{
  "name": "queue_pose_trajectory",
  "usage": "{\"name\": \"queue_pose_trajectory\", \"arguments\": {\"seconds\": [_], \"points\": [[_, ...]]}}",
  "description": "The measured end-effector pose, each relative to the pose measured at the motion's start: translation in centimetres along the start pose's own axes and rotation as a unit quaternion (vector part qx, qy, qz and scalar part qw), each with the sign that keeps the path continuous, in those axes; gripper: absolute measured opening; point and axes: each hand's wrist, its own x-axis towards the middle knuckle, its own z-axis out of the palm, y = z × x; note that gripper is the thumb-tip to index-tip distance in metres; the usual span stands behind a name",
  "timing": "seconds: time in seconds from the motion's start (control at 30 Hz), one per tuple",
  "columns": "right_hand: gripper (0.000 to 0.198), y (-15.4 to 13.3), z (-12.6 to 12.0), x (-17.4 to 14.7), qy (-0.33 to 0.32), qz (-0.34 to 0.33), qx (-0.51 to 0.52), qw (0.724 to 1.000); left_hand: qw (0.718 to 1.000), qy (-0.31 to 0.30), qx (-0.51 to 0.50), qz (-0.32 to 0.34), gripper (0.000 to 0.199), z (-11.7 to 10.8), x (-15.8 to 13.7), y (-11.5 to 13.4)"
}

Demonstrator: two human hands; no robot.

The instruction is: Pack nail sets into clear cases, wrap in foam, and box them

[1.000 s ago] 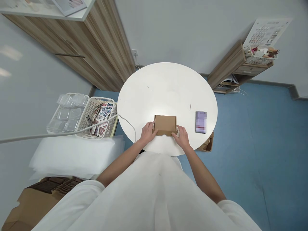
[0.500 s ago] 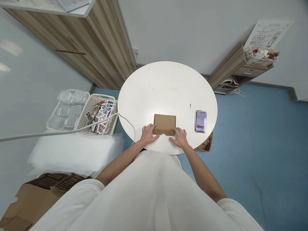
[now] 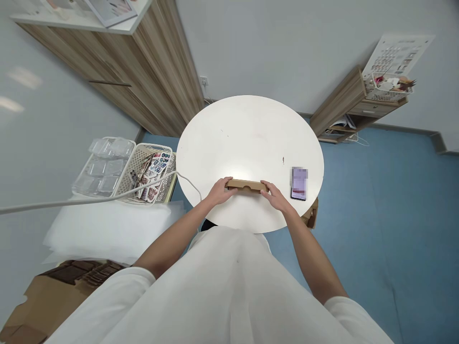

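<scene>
A small brown cardboard box (image 3: 246, 185) is held at the near part of the round white table (image 3: 251, 138), tilted so that mainly its narrow front side with a notch faces me. My left hand (image 3: 219, 192) grips its left end, thumb at the near side and fingers at the far side. On the right end, my right hand (image 3: 274, 196) holds it in the same way. Whether the box's lower edge touches the table I cannot tell.
A phone (image 3: 299, 184) lies on the table's right. Left of the table stand a basket of printed sheets (image 3: 152, 172) and a basket of clear plastic boxes (image 3: 107, 165). A white cable (image 3: 143, 184) crosses to the table's left edge. Flattened cardboard (image 3: 43, 301) lies lower left.
The box has been tipped up from lying flat, its broad top turning out of sight. Both hands have moved slightly and now clasp its ends.
</scene>
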Motion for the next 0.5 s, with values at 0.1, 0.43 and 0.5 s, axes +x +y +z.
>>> {"name": "queue_pose_trajectory", "arguments": {"seconds": [0.1, 0.43, 0.5], "points": [[0.054, -0.6, -0.5, 1.1, 0.007, 0.032, 0.003, 0.999, 1.0, -0.019, -0.004, -0.011, 0.05, -0.2, 1.3, 0.0], [0.044, -2.4, -1.5, 3.1, 0.088, 0.046, -0.044, 0.994, 0.992, 0.087, 0.09, -0.019, 0.05, 0.0, 1.8, 1.3], [0.044, -2.8, -1.6, 3.1, 0.083, 0.037, -0.038, 0.995, 0.992, 0.092, 0.088, -0.01, 0.049, -0.1, 1.7, 1.5]]}}
